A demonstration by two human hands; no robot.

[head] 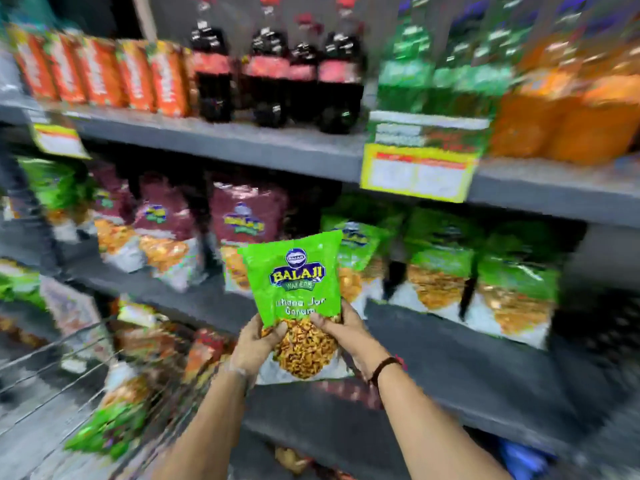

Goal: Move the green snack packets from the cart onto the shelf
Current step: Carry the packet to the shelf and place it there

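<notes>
I hold a green snack packet upright in front of the middle shelf. My left hand grips its lower left corner and my right hand grips its lower right side. Behind it, more green packets stand in a row on that shelf, to the right. The wire cart is at the lower left, with another green packet lying in it among other snack bags.
Maroon packets stand on the middle shelf left of the green row. The upper shelf carries orange packs, dark cola bottles, green and orange bottles. A yellow price tag hangs from its edge. The picture is motion-blurred.
</notes>
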